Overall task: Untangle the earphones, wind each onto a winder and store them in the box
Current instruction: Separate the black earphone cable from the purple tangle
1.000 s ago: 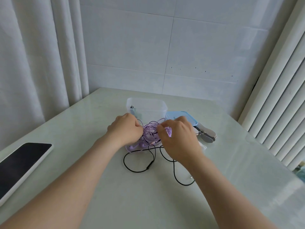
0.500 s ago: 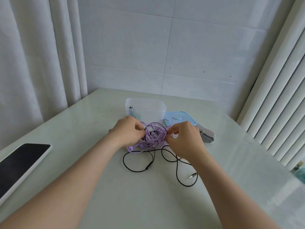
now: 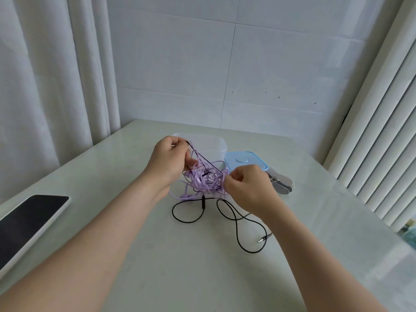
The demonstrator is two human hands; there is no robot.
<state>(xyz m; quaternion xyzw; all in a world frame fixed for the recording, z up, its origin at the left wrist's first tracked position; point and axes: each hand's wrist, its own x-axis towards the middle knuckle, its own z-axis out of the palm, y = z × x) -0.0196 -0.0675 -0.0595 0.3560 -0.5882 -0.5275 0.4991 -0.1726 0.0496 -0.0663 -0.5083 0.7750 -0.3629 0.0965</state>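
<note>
A knot of purple earphones (image 3: 206, 181) is tangled with black earphones (image 3: 238, 224) at the table's middle. My left hand (image 3: 170, 161) is raised above the knot, pinching a black strand pulled taut upward. My right hand (image 3: 248, 188) pinches the purple knot at its right side. Loops of the black cord and its jack plug (image 3: 263, 240) trail on the table toward me. The clear plastic box (image 3: 216, 144) stands open just behind the hands, its blue lid (image 3: 244, 160) beside it. Flat grey and white winders (image 3: 282, 183) lie right of the lid, partly hidden by my right hand.
A tablet with a dark screen (image 3: 27, 224) lies at the table's left edge. White curtains (image 3: 51, 86) hang at the left and vertical blinds (image 3: 382, 131) at the right. A tiled wall closes off the back of the pale table (image 3: 180, 278).
My left hand has risen from the knot, drawing a black strand up and back toward the box. My right hand stays on the purple knot, shifted slightly right.
</note>
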